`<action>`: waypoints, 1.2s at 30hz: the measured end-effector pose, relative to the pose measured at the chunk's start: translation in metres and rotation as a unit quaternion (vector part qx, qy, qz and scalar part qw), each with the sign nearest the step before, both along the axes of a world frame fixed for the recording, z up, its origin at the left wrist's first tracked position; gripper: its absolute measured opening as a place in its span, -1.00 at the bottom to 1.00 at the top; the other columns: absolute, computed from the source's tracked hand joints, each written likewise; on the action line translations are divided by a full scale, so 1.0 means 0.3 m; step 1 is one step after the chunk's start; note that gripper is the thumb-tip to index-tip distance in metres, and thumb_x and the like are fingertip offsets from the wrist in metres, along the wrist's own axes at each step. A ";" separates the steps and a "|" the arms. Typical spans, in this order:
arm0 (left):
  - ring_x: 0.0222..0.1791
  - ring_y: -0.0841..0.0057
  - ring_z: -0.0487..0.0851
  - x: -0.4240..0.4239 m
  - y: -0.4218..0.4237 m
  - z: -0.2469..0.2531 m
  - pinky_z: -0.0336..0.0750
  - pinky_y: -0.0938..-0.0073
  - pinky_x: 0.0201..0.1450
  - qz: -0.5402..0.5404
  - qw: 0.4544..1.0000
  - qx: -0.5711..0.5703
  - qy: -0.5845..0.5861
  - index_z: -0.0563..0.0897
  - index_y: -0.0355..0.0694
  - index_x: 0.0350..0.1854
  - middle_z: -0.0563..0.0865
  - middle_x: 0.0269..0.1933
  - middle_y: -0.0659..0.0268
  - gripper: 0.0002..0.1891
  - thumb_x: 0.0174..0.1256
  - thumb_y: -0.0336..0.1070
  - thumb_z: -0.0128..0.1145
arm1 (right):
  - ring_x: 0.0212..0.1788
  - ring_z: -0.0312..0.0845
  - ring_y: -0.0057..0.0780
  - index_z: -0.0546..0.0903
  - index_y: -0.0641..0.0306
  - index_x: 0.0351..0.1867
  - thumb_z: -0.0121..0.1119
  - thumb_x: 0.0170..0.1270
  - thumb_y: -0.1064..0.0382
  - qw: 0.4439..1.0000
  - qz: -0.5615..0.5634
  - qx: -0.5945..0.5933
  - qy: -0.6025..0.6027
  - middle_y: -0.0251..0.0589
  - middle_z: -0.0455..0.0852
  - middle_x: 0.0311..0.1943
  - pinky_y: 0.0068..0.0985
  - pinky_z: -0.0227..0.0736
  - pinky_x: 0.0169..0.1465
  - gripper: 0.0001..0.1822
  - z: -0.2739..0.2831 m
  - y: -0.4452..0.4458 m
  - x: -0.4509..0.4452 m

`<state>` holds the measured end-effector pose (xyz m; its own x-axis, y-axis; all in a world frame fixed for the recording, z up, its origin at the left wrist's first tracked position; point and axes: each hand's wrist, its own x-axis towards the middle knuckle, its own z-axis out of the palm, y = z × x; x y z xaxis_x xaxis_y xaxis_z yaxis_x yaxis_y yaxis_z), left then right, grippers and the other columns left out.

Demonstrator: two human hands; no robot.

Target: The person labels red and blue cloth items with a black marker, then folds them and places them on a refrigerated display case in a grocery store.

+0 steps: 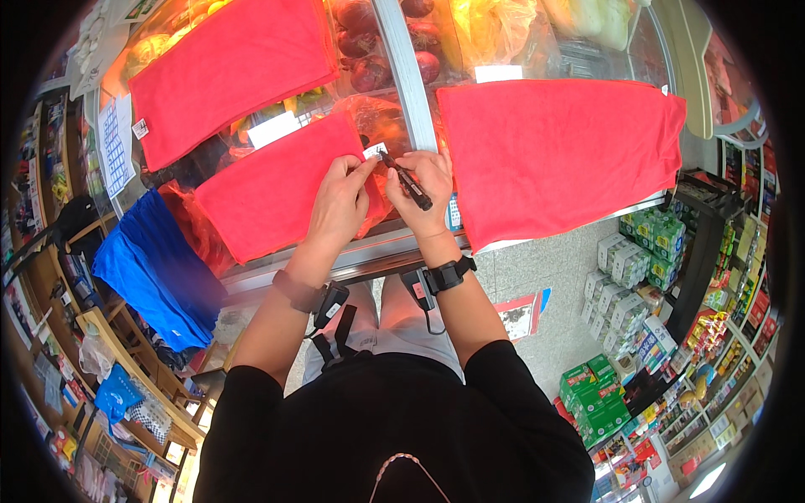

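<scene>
My right hand [424, 192] holds a black marker pen [409, 182], its tip at a small white tag [375, 150] on the edge of a folded red cloth [277, 185]. The tag bears a dark handwritten mark. My left hand [343, 198] rests on that cloth, with thumb and index fingertip together at the tag's lower edge. A second red cloth [233, 75], with its own marked tag [140, 129], lies farther off at the left. A third red cloth [560, 157] is spread to the right of my right hand.
The cloths lie over a glass-topped case with a metal divider [405, 75]; red onions [371, 72] and bagged produce show there. Blue cloths [157, 270] hang at the left front corner. Shelves of goods stand on both sides, and green cartons [594, 399] are on the right.
</scene>
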<state>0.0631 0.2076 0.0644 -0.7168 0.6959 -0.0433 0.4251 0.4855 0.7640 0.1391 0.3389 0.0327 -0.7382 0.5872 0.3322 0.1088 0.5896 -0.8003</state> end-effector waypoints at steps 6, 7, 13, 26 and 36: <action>-0.16 0.17 0.57 0.001 -0.003 -0.007 0.49 0.31 -0.09 0.002 1.000 0.006 0.006 0.59 -0.34 0.05 0.55 -0.16 0.05 -0.54 0.02 -0.69 0.03 | -0.19 0.57 -0.30 0.58 0.20 -0.42 0.36 -0.13 0.31 1.000 0.010 -0.010 -0.001 -0.25 0.66 -0.38 -0.06 0.16 0.28 -0.79 -0.002 0.002 0.002; -0.16 0.17 0.57 0.001 -0.003 -0.008 0.49 0.32 -0.09 0.002 1.000 0.008 0.008 0.60 -0.34 0.05 0.55 -0.16 0.05 -0.54 0.02 -0.69 0.03 | -0.19 0.57 -0.30 0.58 0.20 -0.42 0.35 -0.13 0.31 1.000 0.008 -0.017 0.006 -0.25 0.66 -0.38 -0.06 0.16 0.28 -0.80 -0.003 0.003 0.003; -0.16 0.17 0.56 0.002 0.000 0.008 0.49 0.33 -0.10 0.007 1.000 -0.002 -0.004 0.61 -0.35 0.03 0.55 -0.16 0.05 -0.55 0.01 -0.69 0.04 | -0.24 0.57 -0.28 0.56 0.19 -0.39 0.31 -0.10 0.33 0.998 -0.003 -0.062 0.031 -0.27 0.65 -0.39 -0.08 0.17 0.28 -0.80 -0.015 0.005 0.006; -0.26 0.50 0.54 -0.022 -0.087 0.067 0.47 0.47 -0.14 0.033 0.985 0.020 -0.166 0.22 -0.19 0.37 0.53 -0.23 0.26 -0.28 0.08 -0.59 0.12 | -0.49 0.41 -0.78 0.49 0.30 -0.27 0.13 0.26 0.47 0.876 0.039 -0.474 0.083 -0.40 0.53 -0.46 -0.73 0.30 -0.39 -0.93 0.190 0.004 0.027; -0.02 0.41 0.55 -0.001 -0.183 0.203 0.41 0.44 0.09 -0.004 0.981 0.074 -0.181 0.00 -0.11 0.50 0.61 -0.02 0.15 -0.16 0.12 -0.68 -0.04 | -0.47 0.40 -0.78 0.50 0.29 -0.33 0.16 0.23 0.42 0.886 0.184 -0.425 -0.017 -0.43 0.52 -0.48 -0.73 0.31 -0.36 -0.94 0.276 -0.077 0.007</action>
